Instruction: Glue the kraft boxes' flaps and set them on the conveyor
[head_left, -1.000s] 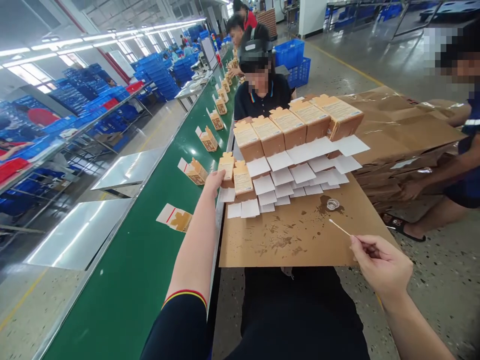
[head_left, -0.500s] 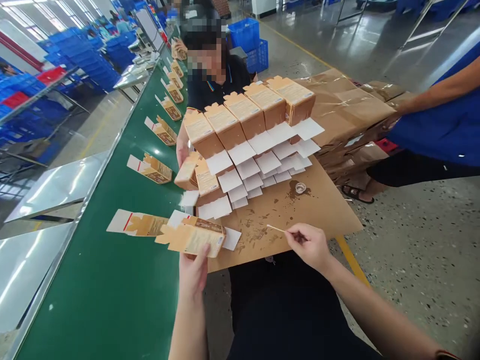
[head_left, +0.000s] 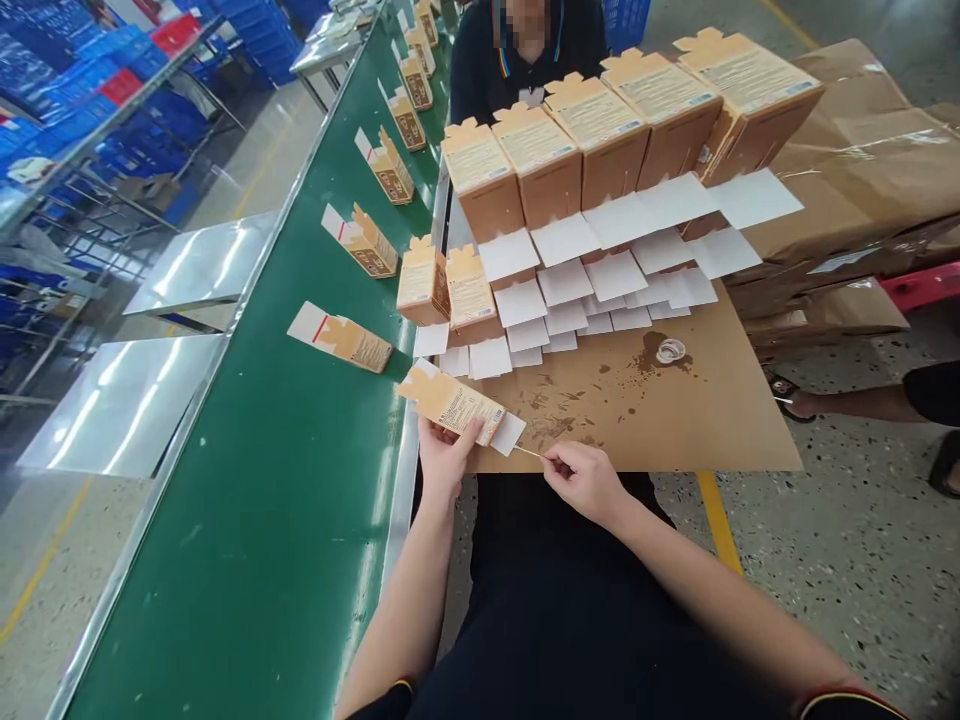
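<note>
My left hand (head_left: 444,462) holds a small tan carton (head_left: 456,404) flat over the near edge of the brown cardboard board (head_left: 675,420), its white end flap (head_left: 508,433) sticking out to the right. My right hand (head_left: 586,480) pinches a thin swab stick (head_left: 527,452) whose tip touches that white flap. Rows of the same tan cartons (head_left: 585,130) with open white flaps lie stacked farther back on the board. A small clear dish (head_left: 670,350) sits on a dark stain to the right.
A green conveyor belt (head_left: 285,500) runs along the left, carrying several cartons (head_left: 345,340) in a line. A person in a dark shirt (head_left: 525,50) sits across the board. Wrapped brown bundles (head_left: 862,180) lie at the right, with another person's foot (head_left: 795,400) on the speckled floor.
My left hand took a carton from the stack and brought it to the board's near edge. My right hand moved the swab left until it met the carton's flap.
</note>
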